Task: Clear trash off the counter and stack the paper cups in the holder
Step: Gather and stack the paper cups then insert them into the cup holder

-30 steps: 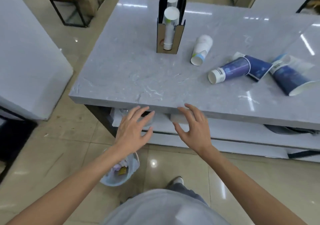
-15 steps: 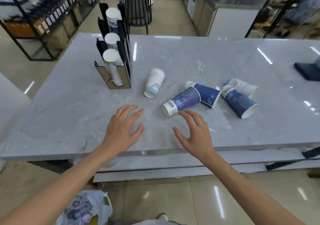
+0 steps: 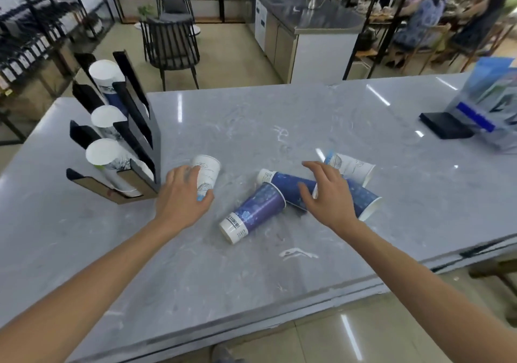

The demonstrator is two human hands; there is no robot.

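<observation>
**Five loose cups on the counter, both our hands among them**

We see the grey marbled counter (image 3: 279, 264) filling the middle and lower frame. At its left edge stands the black and brown cup holder (image 3: 131, 150), a slanted rack with three stacks of white-bottomed paper cups in its slots, one behind another. At the right edge of the frame a clear leaflet stand (image 3: 486, 105) with blue printed sheets sits just beside a flat black object (image 3: 444, 124); the print is too blurred to read. Beyond the counter, in the upper frame, are a dark slatted chair (image 3: 170, 46), a steel-topped cabinet (image 3: 310, 35) and shelving; seated people show at upper right.

The loose cups lie on their sides at centre frame. Our left hand (image 3: 181, 197) curls over a white cup (image 3: 207, 175) just right of the holder, fingers wrapped on it. Our right hand (image 3: 327, 197) hangs spread and loose over a dark blue cup (image 3: 288, 186); it also partly hides a second blue cup (image 3: 363, 197), whose mouth points right. A purple cup (image 3: 251, 214) lies nearest us, its mouth touching the dark blue cup; its white base band carries dark lettering we cannot make out. A white cup with a blue base (image 3: 349, 164) lies behind the right hand.
</observation>
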